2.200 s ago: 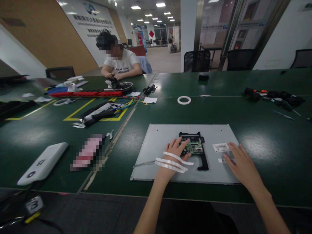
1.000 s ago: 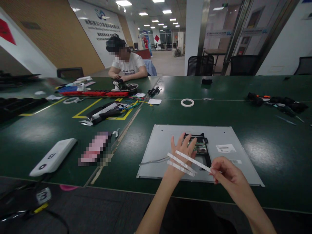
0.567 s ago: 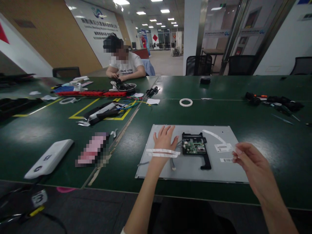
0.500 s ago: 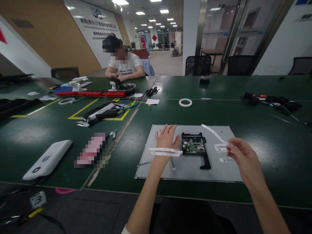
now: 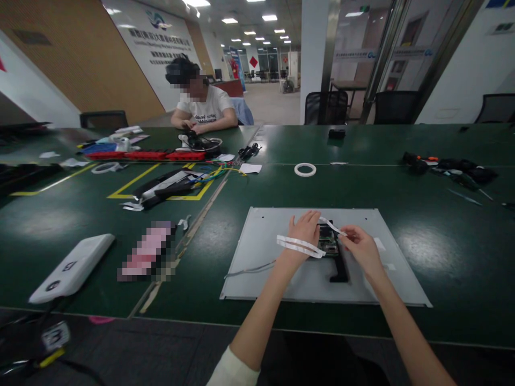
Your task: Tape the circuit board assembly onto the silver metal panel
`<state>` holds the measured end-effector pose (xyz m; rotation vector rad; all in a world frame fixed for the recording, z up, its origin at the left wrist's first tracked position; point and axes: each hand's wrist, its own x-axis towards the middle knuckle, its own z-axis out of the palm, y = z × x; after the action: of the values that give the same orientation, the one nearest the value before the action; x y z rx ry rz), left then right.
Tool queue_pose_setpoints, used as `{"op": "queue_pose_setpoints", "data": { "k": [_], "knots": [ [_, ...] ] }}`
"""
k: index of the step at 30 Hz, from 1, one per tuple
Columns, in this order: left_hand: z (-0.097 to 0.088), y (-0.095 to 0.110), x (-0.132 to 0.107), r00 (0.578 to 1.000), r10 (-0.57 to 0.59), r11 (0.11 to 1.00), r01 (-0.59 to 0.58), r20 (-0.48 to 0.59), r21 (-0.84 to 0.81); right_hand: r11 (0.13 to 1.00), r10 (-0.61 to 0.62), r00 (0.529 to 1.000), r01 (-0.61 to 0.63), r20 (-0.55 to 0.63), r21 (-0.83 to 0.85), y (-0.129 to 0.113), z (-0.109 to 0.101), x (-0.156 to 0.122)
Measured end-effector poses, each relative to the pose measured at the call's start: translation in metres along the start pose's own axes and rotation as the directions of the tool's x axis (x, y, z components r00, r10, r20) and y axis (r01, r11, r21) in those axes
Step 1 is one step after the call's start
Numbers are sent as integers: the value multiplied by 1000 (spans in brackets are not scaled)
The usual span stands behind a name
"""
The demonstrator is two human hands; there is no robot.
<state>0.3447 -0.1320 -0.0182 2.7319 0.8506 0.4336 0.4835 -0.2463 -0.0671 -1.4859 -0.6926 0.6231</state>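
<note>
One left hand (image 5: 304, 229), one right hand (image 5: 361, 247) and three white strips (image 5: 317, 252) are over one grey panel (image 5: 261, 236) by the desk's (image 5: 354, 182) near edge; farther in, two white rings (image 5: 296, 170) and three red blocks (image 5: 186, 156); at the far edge, one person (image 5: 207, 107) and four black chairs (image 5: 338, 110).

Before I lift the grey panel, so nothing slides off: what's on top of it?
A black bracket, circuit board, grey cable and pale labels; the left hand hides part of the board.

Well left of the left hand (image 5: 302, 233) lies a white, round-cornered plastic case (image 5: 76, 267), while far beyond the right hand (image 5: 362, 249) stand black mesh-backed chairs (image 5: 396, 107).
</note>
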Motion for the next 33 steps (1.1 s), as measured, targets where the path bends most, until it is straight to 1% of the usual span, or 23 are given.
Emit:
{"op": "queue_pose_setpoints", "data": {
  "k": [2,3,6,8,9,11,12,15,17,19,22,24,25,27,29,31,33],
  "knots": [
    [0,0,3,999,25,999,-26,-36,-22,999,-22,1000,22,-8,24,-4,0,-3],
    [-1,0,4,997,55,998,-57,-61,-33,999,-31,999,31,-11,44,-8,1,-5],
    [-6,0,6,973,197,979,-203,-116,-37,992,-45,999,46,-6,120,-24,2,-12],
    [-7,1,6,952,279,959,-283,-124,-14,975,-33,999,32,1,222,-35,2,-18],
    [-7,0,6,946,301,953,-303,-123,2,958,-17,1000,15,6,288,-41,1,-21],
    [-5,-1,5,938,327,945,-325,-117,30,915,25,999,-31,21,401,-49,-1,-27],
    [-5,-1,5,934,338,941,-336,-113,42,902,47,999,-54,27,429,-52,-3,-29],
    [-5,-3,4,911,404,915,-400,-79,63,900,98,995,-104,35,423,-55,-8,-33],
    [-6,-3,4,886,463,885,-460,-28,73,897,119,992,-126,43,424,-53,-12,-34],
    [-8,-2,5,872,488,867,-490,38,92,887,128,991,-134,44,442,-51,-17,-33],
    [-11,-5,5,889,436,877,-455,138,157,862,129,991,-95,-34,497,-48,-28,-30],
    [-14,-9,4,917,368,898,-394,155,197,846,139,983,-55,-120,530,-48,-36,-27],
    [-15,-11,4,934,332,912,-354,135,206,843,144,977,-40,-154,536,-47,-39,-25],
    [-17,-15,2,969,246,950,-249,38,191,853,142,972,-26,-185,521,-47,-41,-23],
    [-18,-14,1,985,142,984,-131,-94,119,879,111,978,-12,-179,477,-44,-35,-20],
    [-18,-10,1,979,52,999,-50,-196,11,914,63,984,10,-165,406,-39,-23,-16],
    [-16,-5,3,969,-4,997,-17,-248,-80,949,23,987,27,-156,313,-32,-8,-12]
  ]
}}
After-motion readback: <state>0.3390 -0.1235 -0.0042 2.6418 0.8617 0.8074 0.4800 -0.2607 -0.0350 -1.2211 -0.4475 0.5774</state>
